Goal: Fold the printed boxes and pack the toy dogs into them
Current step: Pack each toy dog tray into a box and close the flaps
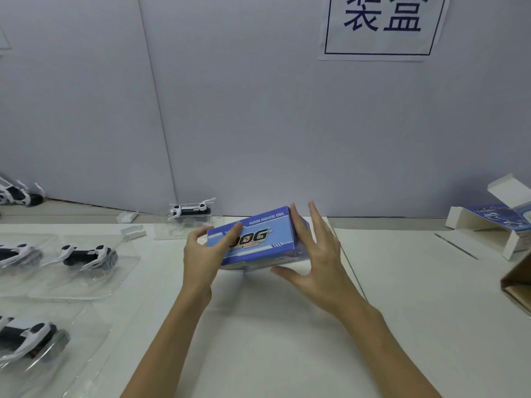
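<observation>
**Closed blue box held between both hands over the desk**

The printed box (253, 239) sits at the centre of the view, just above the desk (287, 340), tilted with its right end higher. The left hand (201, 254) grips its left end, thumb and forefinger curled onto the top face. The right hand (313, 254) presses flat against the right end, fingers straight and spread, thumb reaching under the near bottom edge.

It looks like thin printed card: light, stiff along its folded edges, but easy to dent on the broad faces, and its glossy print may slip. The safest hold is likely across the two short ends or along the edges, as now, not by squeezing the middle.

Count, as far as the view shows:
- Printed boxes: one in hand; at 3 o'clock a heap of part-folded boxes (500, 225), at least two, exact number unclear.
- Toy dogs in clear trays: one at 12 o'clock behind the box (191, 211); three at 9 to 8 o'clock (89, 255), two of them cut by the frame edge.
- One more untrayed dog at 10 o'clock (17, 193), partly out of view.
</observation>
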`<control>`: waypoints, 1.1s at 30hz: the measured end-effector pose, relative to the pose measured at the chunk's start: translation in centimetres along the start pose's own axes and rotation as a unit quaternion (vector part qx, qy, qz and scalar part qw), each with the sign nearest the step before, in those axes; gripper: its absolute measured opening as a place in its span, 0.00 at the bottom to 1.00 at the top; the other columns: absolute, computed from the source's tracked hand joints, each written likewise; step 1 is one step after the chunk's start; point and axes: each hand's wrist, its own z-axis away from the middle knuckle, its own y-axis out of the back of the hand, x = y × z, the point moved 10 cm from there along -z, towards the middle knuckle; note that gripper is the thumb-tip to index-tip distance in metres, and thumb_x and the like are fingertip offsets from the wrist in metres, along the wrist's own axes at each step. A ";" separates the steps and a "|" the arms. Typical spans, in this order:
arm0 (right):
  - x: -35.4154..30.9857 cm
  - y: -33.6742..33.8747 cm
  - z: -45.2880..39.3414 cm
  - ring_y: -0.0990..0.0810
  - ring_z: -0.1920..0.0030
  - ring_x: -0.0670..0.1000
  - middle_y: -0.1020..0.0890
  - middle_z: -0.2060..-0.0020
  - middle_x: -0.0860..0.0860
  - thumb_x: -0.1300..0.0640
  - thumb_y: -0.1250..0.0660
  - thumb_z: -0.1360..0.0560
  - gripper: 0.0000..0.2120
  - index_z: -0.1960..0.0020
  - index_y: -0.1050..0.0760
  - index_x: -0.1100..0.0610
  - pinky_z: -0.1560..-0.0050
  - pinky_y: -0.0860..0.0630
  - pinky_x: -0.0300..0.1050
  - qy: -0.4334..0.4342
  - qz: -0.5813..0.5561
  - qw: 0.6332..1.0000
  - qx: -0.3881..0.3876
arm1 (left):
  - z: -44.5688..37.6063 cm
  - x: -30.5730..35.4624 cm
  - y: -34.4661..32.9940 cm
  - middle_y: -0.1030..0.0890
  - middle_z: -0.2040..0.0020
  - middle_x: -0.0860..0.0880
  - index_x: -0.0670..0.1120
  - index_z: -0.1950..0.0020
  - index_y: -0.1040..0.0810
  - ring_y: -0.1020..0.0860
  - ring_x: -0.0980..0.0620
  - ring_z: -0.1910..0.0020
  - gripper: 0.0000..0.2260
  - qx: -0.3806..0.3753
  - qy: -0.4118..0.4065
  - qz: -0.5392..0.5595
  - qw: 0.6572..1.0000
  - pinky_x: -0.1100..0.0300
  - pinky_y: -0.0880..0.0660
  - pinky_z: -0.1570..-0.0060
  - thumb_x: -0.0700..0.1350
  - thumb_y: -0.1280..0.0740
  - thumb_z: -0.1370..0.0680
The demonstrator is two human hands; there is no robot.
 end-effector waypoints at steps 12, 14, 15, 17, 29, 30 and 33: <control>6.1 2.4 1.4 0.26 0.74 0.42 0.23 0.73 0.41 0.40 0.34 0.21 0.17 0.44 0.18 0.52 0.69 0.28 0.32 -0.231 -0.296 0.911 0.169 | 4.1 -0.5 -7.9 0.15 0.38 0.48 0.57 0.34 0.19 0.16 0.46 0.39 0.23 -0.253 -0.021 0.098 0.962 0.48 0.19 0.41 0.59 0.23 0.27; 6.4 2.5 1.2 0.24 0.72 0.40 0.22 0.73 0.37 0.40 0.33 0.21 0.20 0.43 0.17 0.56 0.69 0.29 0.29 -0.226 -0.271 0.926 0.136 | 3.8 -0.7 -7.8 0.15 0.38 0.46 0.52 0.33 0.20 0.16 0.44 0.39 0.23 -0.249 -0.016 0.115 0.962 0.48 0.18 0.41 0.56 0.23 0.26; 6.6 2.3 1.0 0.23 0.71 0.40 0.20 0.71 0.37 0.39 0.34 0.22 0.22 0.41 0.18 0.56 0.68 0.29 0.29 -0.232 -0.256 0.933 0.102 | 3.4 -0.8 -7.4 0.15 0.38 0.45 0.50 0.33 0.19 0.16 0.44 0.40 0.23 -0.247 -0.010 0.122 0.961 0.49 0.18 0.43 0.54 0.22 0.26; 7.4 1.7 1.0 0.18 0.65 0.43 0.14 0.63 0.43 0.31 0.36 0.26 0.31 0.35 0.21 0.52 0.62 0.23 0.35 -0.281 -0.251 0.926 0.029 | 2.4 -1.1 -6.5 0.14 0.41 0.44 0.47 0.35 0.18 0.15 0.44 0.44 0.23 -0.255 0.005 0.130 0.958 0.54 0.17 0.49 0.53 0.21 0.27; 11.7 13.3 4.1 0.13 0.65 0.52 0.14 0.62 0.53 0.32 0.27 0.28 0.30 0.49 0.20 0.60 0.66 0.17 0.45 -0.360 -0.283 0.833 0.310 | 0.1 -4.5 -5.7 0.16 0.37 0.43 0.51 0.37 0.15 0.18 0.40 0.39 0.27 -0.209 0.060 0.137 0.967 0.43 0.23 0.44 0.69 0.39 0.22; 12.3 14.9 5.0 0.12 0.62 0.53 0.13 0.58 0.55 0.35 0.27 0.26 0.29 0.45 0.23 0.61 0.63 0.16 0.47 -0.343 -0.337 0.782 0.395 | 0.2 -4.9 -5.8 0.16 0.38 0.43 0.50 0.39 0.14 0.18 0.40 0.41 0.28 -0.211 0.062 0.120 0.968 0.44 0.23 0.45 0.69 0.39 0.22; 13.2 18.4 7.0 0.12 0.51 0.54 0.15 0.45 0.58 0.45 0.26 0.23 0.29 0.31 0.34 0.59 0.53 0.14 0.50 -0.229 -0.429 0.679 0.550 | 0.1 -5.6 -6.0 0.16 0.40 0.40 0.47 0.42 0.13 0.18 0.39 0.47 0.28 -0.212 0.066 0.100 0.970 0.44 0.23 0.48 0.67 0.39 0.22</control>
